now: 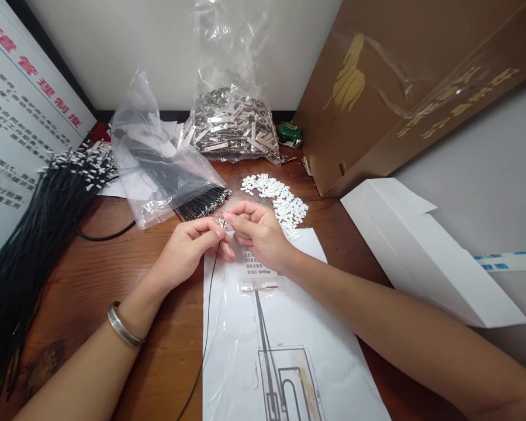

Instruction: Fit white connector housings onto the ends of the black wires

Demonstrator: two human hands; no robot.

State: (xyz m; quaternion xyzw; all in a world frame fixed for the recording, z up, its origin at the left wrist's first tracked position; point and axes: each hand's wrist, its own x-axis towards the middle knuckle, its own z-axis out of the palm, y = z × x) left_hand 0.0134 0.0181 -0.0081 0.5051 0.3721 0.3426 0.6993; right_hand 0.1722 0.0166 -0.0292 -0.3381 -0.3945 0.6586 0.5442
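Note:
My left hand (191, 248) pinches the tip of a thin black wire (207, 316) that runs down across the table toward me. My right hand (256, 229) meets it, fingers pinched on a small metal piece (221, 221) at the wire's end. Both hands hover over a printed white sheet (284, 351) bearing a sample assembly under tape. A pile of small white connectors (277, 197) lies just beyond my right hand. A clear bag with black wires (166, 169) spills its ends right behind my left hand.
A clear bag of silver metal strips (232, 126) stands at the back. A big bundle of finished black wires (30, 234) lies at the left. A brown cardboard box (403, 82) and a white box (425, 245) fill the right. A green tape roll (290, 134) sits by the box.

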